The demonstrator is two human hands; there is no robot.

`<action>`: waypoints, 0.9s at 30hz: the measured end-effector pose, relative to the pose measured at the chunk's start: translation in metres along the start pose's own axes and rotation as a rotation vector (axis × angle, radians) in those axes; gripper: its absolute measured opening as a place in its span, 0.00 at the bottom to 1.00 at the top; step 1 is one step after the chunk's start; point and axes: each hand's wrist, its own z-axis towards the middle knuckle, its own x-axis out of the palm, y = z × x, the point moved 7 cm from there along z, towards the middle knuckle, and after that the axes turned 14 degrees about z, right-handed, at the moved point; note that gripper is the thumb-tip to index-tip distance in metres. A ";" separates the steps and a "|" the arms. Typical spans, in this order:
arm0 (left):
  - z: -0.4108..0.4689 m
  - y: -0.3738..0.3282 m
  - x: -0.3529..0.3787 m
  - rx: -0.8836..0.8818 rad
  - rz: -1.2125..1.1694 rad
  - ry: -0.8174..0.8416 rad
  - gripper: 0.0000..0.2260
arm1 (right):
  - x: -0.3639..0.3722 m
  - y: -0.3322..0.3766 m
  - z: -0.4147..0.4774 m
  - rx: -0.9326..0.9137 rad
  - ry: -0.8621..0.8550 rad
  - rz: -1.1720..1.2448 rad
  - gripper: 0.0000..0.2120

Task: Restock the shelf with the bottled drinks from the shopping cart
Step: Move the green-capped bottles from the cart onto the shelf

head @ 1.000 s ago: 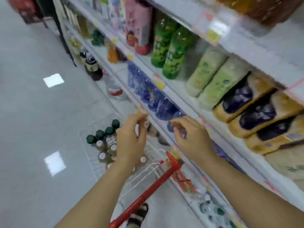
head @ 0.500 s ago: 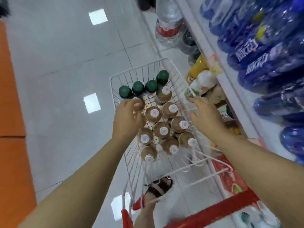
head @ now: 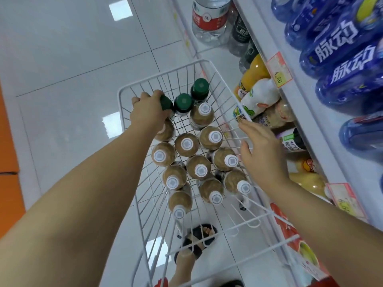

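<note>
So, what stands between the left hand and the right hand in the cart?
Brown white-capped bottles stand upright between the left hand and right hand, in the head view.

Shop aisle, price-tagged shelf point(head: 300, 112), wire cart point(head: 165, 73)

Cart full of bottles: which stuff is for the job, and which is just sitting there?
For the job:
- left hand, gripping a green-capped bottle
- brown white-capped bottles in the wire cart
- right hand, open beside the cart
- shelf

Just sitting there:
- big water jug
- blue bottles
- price tag
- sandalled foot
</note>
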 end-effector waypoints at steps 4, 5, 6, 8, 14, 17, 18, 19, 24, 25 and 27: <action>0.004 0.001 0.003 -0.005 0.010 0.020 0.23 | 0.000 -0.002 0.000 0.020 -0.016 0.008 0.20; 0.003 0.001 0.004 -0.003 -0.008 0.019 0.23 | 0.000 -0.002 0.000 0.024 -0.016 0.010 0.19; 0.002 0.003 0.004 0.000 -0.035 0.013 0.23 | 0.000 -0.002 0.000 0.027 -0.013 0.015 0.19; -0.003 0.005 0.000 0.007 -0.095 -0.018 0.23 | 0.000 -0.001 0.000 0.031 -0.011 0.028 0.20; -0.049 0.009 -0.041 0.093 -0.208 -0.226 0.20 | -0.002 0.002 -0.001 0.039 0.011 0.027 0.20; -0.087 0.014 -0.080 0.123 -0.248 -0.299 0.20 | -0.003 0.004 0.000 0.145 0.164 0.065 0.21; -0.100 0.015 -0.094 0.135 -0.259 -0.304 0.20 | -0.005 0.010 -0.002 0.171 0.207 0.081 0.21; -0.111 0.015 -0.109 0.152 -0.274 -0.301 0.20 | -0.010 0.020 -0.004 0.176 0.232 0.088 0.22; -0.175 -0.006 -0.184 0.282 -0.320 -0.229 0.21 | -0.048 0.117 -0.017 0.047 0.246 0.266 0.30; -0.191 -0.014 -0.199 0.309 -0.329 -0.216 0.21 | -0.061 0.137 -0.019 0.036 0.234 0.315 0.32; -0.224 -0.033 -0.229 0.383 -0.348 -0.215 0.20 | -0.092 0.167 -0.024 0.009 0.209 0.372 0.36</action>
